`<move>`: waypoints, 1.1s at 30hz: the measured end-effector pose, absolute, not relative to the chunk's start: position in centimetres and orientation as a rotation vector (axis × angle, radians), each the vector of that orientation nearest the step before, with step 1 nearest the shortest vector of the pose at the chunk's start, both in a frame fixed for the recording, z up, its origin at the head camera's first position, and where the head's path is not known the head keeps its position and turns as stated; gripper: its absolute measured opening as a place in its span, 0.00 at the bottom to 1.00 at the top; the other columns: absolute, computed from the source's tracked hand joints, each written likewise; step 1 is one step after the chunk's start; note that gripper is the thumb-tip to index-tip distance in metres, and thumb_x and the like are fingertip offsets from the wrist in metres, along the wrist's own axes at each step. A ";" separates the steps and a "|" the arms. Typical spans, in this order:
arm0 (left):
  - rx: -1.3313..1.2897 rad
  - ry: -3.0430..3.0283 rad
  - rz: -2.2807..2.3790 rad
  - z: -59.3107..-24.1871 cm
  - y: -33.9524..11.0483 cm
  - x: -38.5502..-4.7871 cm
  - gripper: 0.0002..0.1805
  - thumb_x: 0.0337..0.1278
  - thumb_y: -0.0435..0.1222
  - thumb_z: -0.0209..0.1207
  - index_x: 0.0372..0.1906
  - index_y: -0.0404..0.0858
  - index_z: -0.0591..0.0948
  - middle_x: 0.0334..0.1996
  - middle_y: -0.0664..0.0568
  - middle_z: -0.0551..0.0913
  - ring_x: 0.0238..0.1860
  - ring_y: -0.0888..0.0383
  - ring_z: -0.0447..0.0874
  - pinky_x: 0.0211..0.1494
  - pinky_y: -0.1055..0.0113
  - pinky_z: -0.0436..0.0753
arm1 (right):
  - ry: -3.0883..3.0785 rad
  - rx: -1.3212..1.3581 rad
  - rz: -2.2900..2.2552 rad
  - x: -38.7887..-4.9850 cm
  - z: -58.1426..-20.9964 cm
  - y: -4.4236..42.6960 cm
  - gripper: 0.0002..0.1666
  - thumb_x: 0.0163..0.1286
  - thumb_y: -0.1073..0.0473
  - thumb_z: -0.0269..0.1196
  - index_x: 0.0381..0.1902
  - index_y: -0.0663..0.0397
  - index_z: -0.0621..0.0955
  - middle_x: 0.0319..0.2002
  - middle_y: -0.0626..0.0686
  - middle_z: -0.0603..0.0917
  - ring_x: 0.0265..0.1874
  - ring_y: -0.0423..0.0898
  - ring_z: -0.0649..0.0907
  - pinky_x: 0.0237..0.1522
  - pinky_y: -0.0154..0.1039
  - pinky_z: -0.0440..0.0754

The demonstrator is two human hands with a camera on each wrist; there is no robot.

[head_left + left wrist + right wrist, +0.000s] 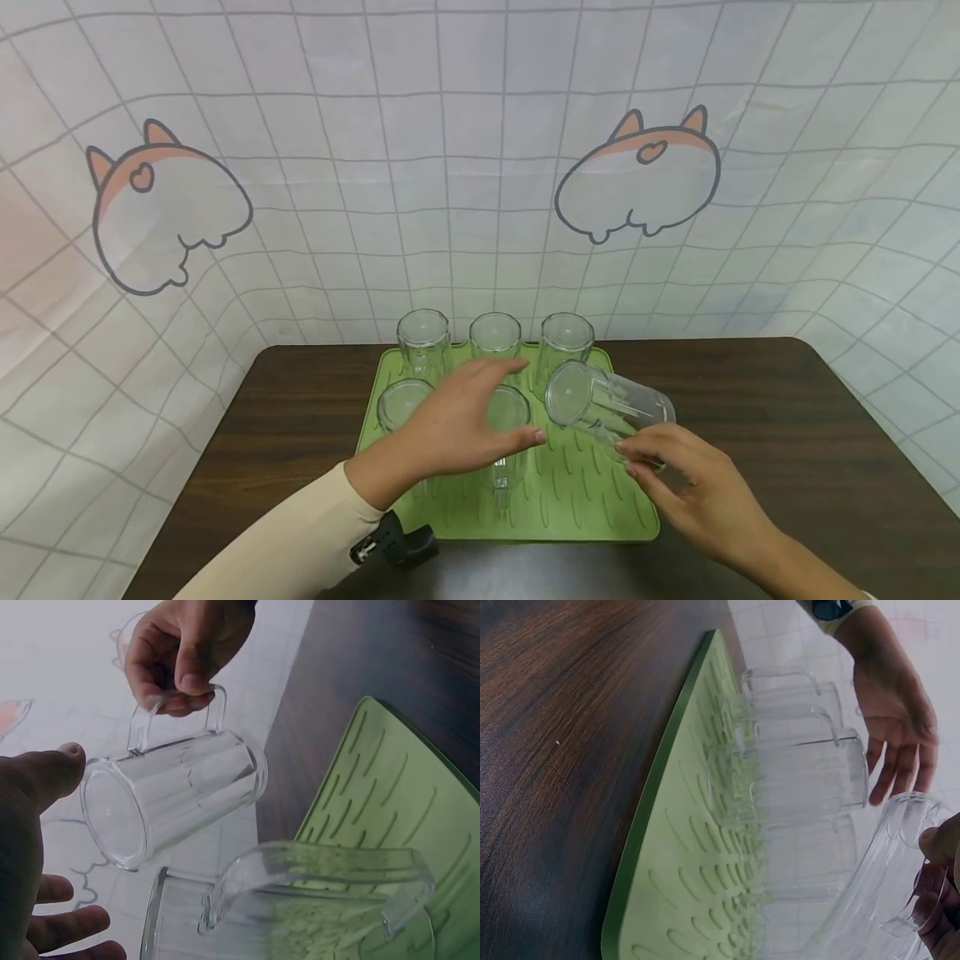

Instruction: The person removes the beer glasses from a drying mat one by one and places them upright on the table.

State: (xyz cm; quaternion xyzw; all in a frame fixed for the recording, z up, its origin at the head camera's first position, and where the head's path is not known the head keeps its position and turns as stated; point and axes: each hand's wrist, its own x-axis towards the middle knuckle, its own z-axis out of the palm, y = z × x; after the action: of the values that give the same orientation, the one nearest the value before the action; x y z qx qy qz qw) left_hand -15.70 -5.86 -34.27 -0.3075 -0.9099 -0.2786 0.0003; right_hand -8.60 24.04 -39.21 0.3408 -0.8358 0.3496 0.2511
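My right hand [697, 483] pinches the handle of a clear glass mug [611, 400] between thumb and fingers. The mug is tilted onto its side in the air, above the right part of a green ribbed mat [592, 500]. In the left wrist view this held mug [180, 787] hangs below its handle. My left hand [465, 417] is spread, thumb apart from the fingers, with nothing in it. It hovers over the mugs on the mat, just left of the held mug's end, and partly hides a front mug [508, 408] and another front mug [401, 400].
Along the mat's back edge stand a left mug [423, 333], a middle mug [495, 333] and a right mug [567, 333]. The mat lies on a dark wooden table [750, 400]. A white gridded cloth [495, 167] hangs behind.
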 end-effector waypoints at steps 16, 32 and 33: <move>-1.054 -2.855 -0.890 -34.2 -3.3 -16.3 0.48 0.59 0.68 0.62 0.77 0.44 0.68 0.70 0.52 0.73 0.71 0.49 0.69 0.70 0.50 0.70 | -2.290 0.945 0.927 -8.4 -39.1 23.7 0.22 0.80 0.43 0.55 0.49 0.51 0.86 0.44 0.44 0.83 0.39 0.37 0.82 0.40 0.27 0.80; -1.024 -2.841 -0.903 -34.3 -2.3 -16.5 0.46 0.59 0.67 0.62 0.75 0.46 0.70 0.64 0.53 0.78 0.66 0.53 0.74 0.67 0.49 0.72 | -2.281 0.992 0.943 -8.2 -39.1 23.5 0.22 0.80 0.44 0.55 0.51 0.53 0.86 0.45 0.44 0.83 0.41 0.38 0.83 0.42 0.28 0.81; -1.028 -2.833 -0.908 -34.3 -2.3 -16.5 0.45 0.59 0.66 0.62 0.75 0.45 0.70 0.63 0.53 0.78 0.65 0.53 0.74 0.66 0.50 0.73 | -2.273 0.997 0.945 -8.2 -39.1 23.5 0.21 0.80 0.44 0.56 0.51 0.53 0.86 0.45 0.45 0.83 0.41 0.38 0.83 0.42 0.27 0.80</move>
State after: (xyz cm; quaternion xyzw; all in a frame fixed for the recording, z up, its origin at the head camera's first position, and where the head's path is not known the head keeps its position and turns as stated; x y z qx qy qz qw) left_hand -16.51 -2.26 -34.26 -0.3265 -0.9001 -0.2884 -0.0027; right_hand -8.22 23.46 -39.11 0.3645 -0.8306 0.3455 0.2405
